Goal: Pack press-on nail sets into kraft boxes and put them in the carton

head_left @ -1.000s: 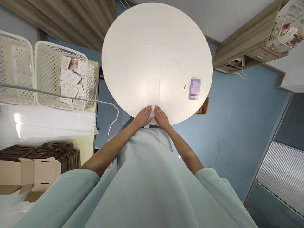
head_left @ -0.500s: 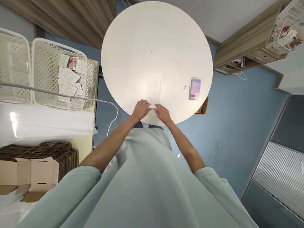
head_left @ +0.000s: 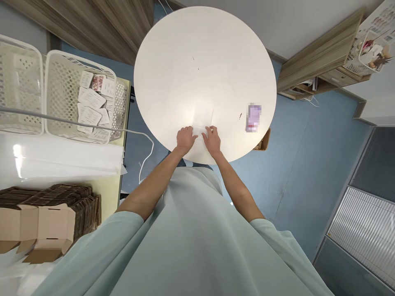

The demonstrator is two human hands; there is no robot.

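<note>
– Head view shows your two hands close together over the desk (head_left: 173, 53); what is between them?

– A thin whitish sheet (head_left: 203, 114). It lies on the desk, running forward from my fingers, its near end between my left hand (head_left: 185, 139) and my right hand (head_left: 212, 140).

– Are you grasping it?

– Both hands have bent fingers at its side edges, thumbs pointing inward at the near end. I cannot tell whether either one pinches it or only presses.

– What lies to the right of your right hand?

– A purple item (head_left: 254, 118), blurred out, on the desk and slightly farther forward than my fingers. Past the desk's edge, lower down, a brown box (head_left: 263, 142) partly shows.

– And to the left of your left hand?

– Well apart from it, a white basket (head_left: 61, 82) holding printed cards (head_left: 91, 102) stands on a yellowish side desk (head_left: 112, 181). Left of that hand too, but closer to my body than the basket, sits a stack of folded cardboard (head_left: 55, 222).
</note>
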